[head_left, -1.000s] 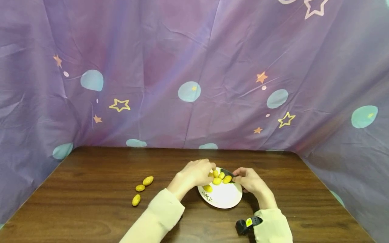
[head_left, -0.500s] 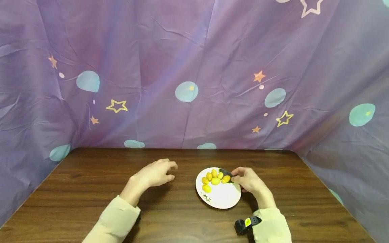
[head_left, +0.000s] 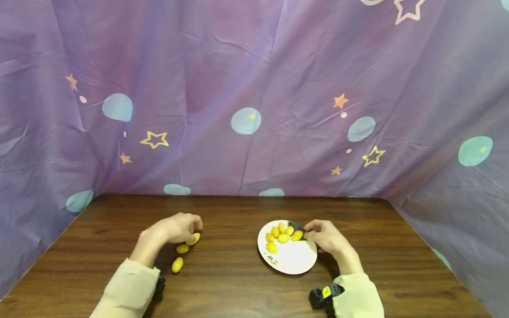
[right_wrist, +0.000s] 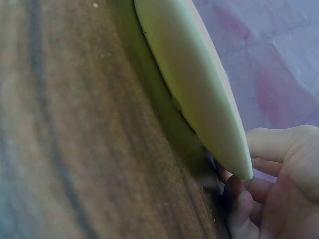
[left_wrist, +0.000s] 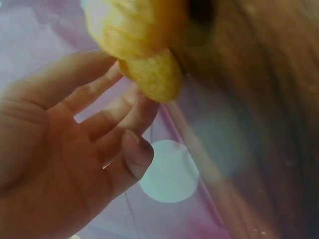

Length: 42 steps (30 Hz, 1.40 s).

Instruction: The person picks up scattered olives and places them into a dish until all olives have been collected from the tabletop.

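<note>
Three small yellow oval fruits with rough, wrinkled skin lie in a loose row at the table's left. My left hand (head_left: 175,229) is at the farthest fruit (head_left: 193,239), its thumb and fingers around it. In the left wrist view, the fingertips meet that fruit (left_wrist: 157,79), and a nearer fruit (left_wrist: 132,27) covers part of the grip. Beside it lie the middle fruit (head_left: 182,249) and the nearest fruit (head_left: 177,265). My right hand (head_left: 328,236) pinches the right rim of a white plate (head_left: 292,258) that carries several such fruits (head_left: 283,238) towards its far side.
The dark wooden table (head_left: 230,282) ends at a purple curtain (head_left: 214,168) printed with stars and balloons. A black wrist device (head_left: 317,298) hangs by the right sleeve (head_left: 358,296). Bare wood separates the fruit row from the plate.
My left hand has left the plate and moved left to the row, where it has come down on the farthest fruit. The right hand has stayed at the plate's rim.
</note>
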{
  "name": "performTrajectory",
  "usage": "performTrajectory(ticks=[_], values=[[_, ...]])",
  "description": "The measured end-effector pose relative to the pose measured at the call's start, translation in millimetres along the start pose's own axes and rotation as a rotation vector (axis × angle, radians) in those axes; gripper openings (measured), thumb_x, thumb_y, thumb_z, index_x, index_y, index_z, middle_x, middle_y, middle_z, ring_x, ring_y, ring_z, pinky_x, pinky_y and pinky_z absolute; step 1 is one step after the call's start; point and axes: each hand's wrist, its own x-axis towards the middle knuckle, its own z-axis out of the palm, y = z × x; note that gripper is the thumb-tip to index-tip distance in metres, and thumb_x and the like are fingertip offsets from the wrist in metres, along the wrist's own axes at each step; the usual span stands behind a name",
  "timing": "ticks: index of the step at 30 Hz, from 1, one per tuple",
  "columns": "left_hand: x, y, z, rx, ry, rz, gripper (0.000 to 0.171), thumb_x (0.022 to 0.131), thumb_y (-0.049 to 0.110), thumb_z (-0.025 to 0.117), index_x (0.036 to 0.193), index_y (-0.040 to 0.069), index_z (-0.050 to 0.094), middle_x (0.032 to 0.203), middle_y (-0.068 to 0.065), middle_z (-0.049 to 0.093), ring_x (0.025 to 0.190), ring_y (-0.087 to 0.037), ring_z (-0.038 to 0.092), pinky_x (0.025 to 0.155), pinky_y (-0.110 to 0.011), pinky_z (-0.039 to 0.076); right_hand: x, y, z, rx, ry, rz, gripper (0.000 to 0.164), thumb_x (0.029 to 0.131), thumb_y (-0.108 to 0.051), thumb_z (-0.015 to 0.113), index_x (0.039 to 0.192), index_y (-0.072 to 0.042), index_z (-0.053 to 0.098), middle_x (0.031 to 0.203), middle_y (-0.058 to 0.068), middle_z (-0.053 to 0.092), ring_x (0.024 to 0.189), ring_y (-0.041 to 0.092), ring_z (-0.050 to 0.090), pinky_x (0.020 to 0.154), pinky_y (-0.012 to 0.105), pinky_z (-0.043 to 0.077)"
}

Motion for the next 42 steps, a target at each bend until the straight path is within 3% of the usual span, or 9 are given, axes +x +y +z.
performTrajectory(ticks=[7,13,21,33,42], values=[[-6.0,-6.5,6.1,-0.047,-0.012,-0.093,0.018,0.079,0.003,0.071,0.089,0.01,0.058,0.063,-0.001,0.059,0.058,-0.012,0.052,0.059,-0.028,0.04,-0.7,-1.0,2.7,0.008,-0.008,-0.005,0.018,0.087,-0.007,0.064,0.104,-0.001,0.063,0.088,0.006,0.063,0.072,0.02,0.056,0.056,0.034,0.046],[-6.5,-10.0,9.5,-0.075,-0.006,-0.134,0.02,0.078,0.003,0.071,0.089,0.011,0.057,0.064,-0.002,0.059,0.057,-0.014,0.054,0.055,-0.027,0.04,-2.0,0.0,4.2,0.01,0.003,-0.007,0.017,0.086,-0.007,0.065,0.103,-0.002,0.064,0.088,0.005,0.063,0.072,0.02,0.056,0.055,0.034,0.046],[-1.5,-12.0,7.6,-0.041,0.043,-0.085,0.022,0.073,0.003,0.071,0.086,0.012,0.056,0.064,0.002,0.057,0.058,-0.012,0.053,0.057,-0.029,0.039,-2.5,0.7,2.8,0.023,0.003,-0.015,0.018,0.086,-0.007,0.066,0.103,-0.001,0.064,0.087,0.005,0.064,0.073,0.02,0.057,0.056,0.034,0.046],[0.9,-9.5,1.5,-0.027,0.145,0.072,0.023,0.075,0.008,0.072,0.091,0.013,0.056,0.06,0.006,0.046,0.054,-0.009,0.042,0.054,-0.028,0.036,-2.5,-0.1,2.7,0.016,0.017,-0.011,0.018,0.086,-0.007,0.067,0.103,-0.002,0.064,0.089,0.006,0.064,0.073,0.02,0.057,0.056,0.035,0.046],[2.1,4.6,1.2,-0.035,0.183,0.154,0.023,0.075,0.007,0.071,0.093,0.01,0.056,0.063,0.005,0.048,0.056,-0.008,0.043,0.054,-0.028,0.038,-3.9,-0.7,0.4,0.016,0.019,-0.013,0.019,0.086,-0.006,0.067,0.103,-0.001,0.064,0.089,0.006,0.064,0.072,0.02,0.057,0.056,0.035,0.046]])
